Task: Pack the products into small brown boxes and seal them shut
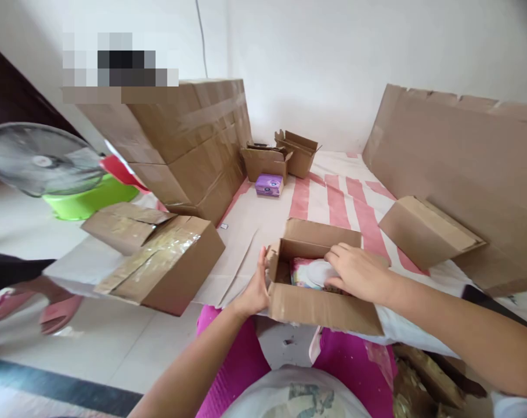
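Cardboard box (324, 307), packet (318, 273) inside (print seemingly blurred).

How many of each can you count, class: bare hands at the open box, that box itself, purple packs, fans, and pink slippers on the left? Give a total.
Hands: 2 (left hand, right hand)
Box: 1
Purple pack: 1
Fan: 1
Pink slippers: 2
Total: 7

A room in a home, rather than a formal workshop, is suggested by the plain white wall (333, 52), tiled floor (128, 337), electric fan (41, 161), green basin (83, 200) and pink slippers (61, 313), with cardboard boxes (324, 307) set out on a bench spread with a striped covering (300, 200).
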